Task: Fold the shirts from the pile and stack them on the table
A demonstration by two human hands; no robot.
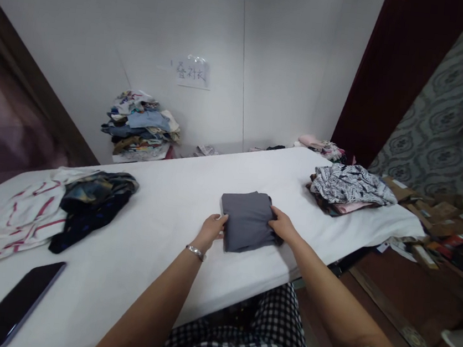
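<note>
A grey garment, folded into a small rectangle, lies on the white table in front of me. My left hand, with a bracelet on the wrist, grips its left edge with fingers curled. My right hand clasps the right edge, fingers closed over the cloth.
A stack of folded patterned clothes lies at the table's right end. A dark garment and a red-striped white one lie unfolded at the left. A black phone rests near the front left. A clothes heap stands by the wall. Boxes clutter the floor at the right.
</note>
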